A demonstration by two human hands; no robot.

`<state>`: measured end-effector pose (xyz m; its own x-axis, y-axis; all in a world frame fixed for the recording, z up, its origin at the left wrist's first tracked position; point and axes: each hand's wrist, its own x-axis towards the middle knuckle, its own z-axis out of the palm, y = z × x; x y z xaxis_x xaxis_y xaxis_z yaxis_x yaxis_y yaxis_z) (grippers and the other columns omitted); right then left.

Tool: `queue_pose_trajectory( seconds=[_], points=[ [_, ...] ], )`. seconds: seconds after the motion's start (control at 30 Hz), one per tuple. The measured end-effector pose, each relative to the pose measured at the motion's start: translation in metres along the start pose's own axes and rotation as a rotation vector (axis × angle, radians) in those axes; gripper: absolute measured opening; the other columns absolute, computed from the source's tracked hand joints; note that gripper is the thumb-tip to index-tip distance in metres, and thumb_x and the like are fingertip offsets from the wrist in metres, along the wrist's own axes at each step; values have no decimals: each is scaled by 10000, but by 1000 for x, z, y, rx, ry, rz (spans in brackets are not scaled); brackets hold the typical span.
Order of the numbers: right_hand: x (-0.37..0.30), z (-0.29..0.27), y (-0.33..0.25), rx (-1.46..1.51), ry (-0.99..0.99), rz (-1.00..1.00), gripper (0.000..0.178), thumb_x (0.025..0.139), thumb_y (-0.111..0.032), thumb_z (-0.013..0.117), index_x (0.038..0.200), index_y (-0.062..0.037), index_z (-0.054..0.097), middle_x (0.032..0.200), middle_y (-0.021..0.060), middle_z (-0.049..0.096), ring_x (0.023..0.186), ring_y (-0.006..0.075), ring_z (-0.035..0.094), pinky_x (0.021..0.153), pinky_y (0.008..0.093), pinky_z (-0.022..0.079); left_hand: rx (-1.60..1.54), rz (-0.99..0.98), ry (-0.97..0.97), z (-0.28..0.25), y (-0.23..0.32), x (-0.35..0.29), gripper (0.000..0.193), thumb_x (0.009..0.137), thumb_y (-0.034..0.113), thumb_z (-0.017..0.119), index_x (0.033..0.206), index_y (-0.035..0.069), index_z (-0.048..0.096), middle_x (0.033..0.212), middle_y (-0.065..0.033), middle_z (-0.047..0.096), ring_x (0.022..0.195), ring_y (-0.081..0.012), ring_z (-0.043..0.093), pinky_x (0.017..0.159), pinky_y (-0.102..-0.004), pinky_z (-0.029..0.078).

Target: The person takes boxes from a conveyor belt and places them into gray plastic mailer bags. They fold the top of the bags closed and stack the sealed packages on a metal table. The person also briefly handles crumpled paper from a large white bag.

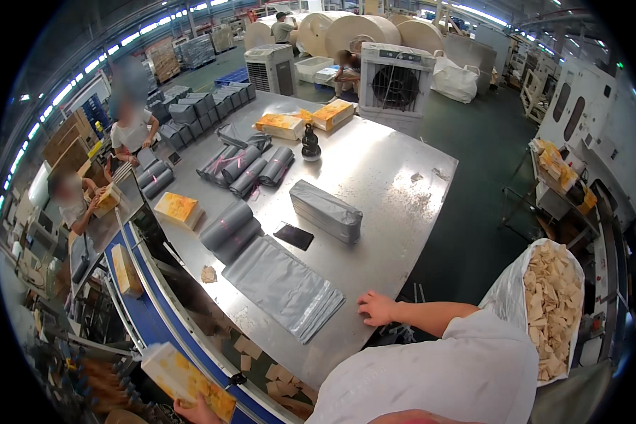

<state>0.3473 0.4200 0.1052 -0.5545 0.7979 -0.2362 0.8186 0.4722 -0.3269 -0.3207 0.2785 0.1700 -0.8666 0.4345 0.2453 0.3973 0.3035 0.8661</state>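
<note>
My left hand [199,410] is closed on the near end of a white-and-yellow rectangular pack [187,379], which is tilted over the blue conveyor belt [164,326]. At the near right edge of the metal table [396,226], my right hand [378,309] rests with its fingers apart, holding nothing. Closest to it is a flat stack of grey plastic bags [283,286], fanned toward me. Rolled grey bags [230,231] adjoin the stack's far end. A black phone [293,236] lies beside a filled, wrapped grey bag [325,210].
Several grey bag rolls [244,166], a black-and-white bottle-shaped object [310,143] and yellow packs [279,126] occupy the table's far part. Another pack [126,270] rides the conveyor. A sack of cardboard scraps [552,311] stands at my right. Co-workers [131,127] are at the left.
</note>
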Motion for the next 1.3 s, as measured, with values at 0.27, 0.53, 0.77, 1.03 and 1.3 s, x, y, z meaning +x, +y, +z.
queue_pose_trajectory(
  seconds=[0.27,0.53,0.77,1.03,1.3],
  points=[
    [69,-57,-25,842,76,-42,719,981,-484,702,1501,-28,503,1470,236,576,1361,409,544,1148,468,448,-699,-376,-662,177,140,-199,679,909,75,812,1457,46,412,1218,-178,639,1081,-255,660,917,-380,549],
    [91,-3,-4,829,95,-68,719,943,-355,754,1518,-52,449,1351,258,675,1265,428,642,1069,490,515,140,271,-724,255,120,-313,736,795,276,868,1388,-4,533,1328,-259,575,1281,-467,508,1140,-551,373],
    [48,-2,-32,573,-21,-118,690,962,-298,737,1569,-110,470,1183,203,710,1105,392,686,928,477,566,-180,-243,-742,256,129,-242,749,977,166,769,1577,-8,355,1541,-202,508,1343,-287,554,1096,-385,486],
    [99,-9,15,678,254,-193,247,940,-192,748,1156,-71,759,1131,151,744,1048,364,704,903,441,576,-313,-215,-734,251,113,-242,802,890,66,815,1571,30,392,1142,-52,630,1066,-152,625,943,-303,517],
    [182,-54,24,-139,61,-461,463,961,-258,713,1408,-158,642,1637,-14,463,1519,357,354,1214,531,337,240,241,-1101,266,162,-225,433,865,134,804,1284,93,703,1112,-122,636,1077,-290,655,965,-391,532]
  ],
)
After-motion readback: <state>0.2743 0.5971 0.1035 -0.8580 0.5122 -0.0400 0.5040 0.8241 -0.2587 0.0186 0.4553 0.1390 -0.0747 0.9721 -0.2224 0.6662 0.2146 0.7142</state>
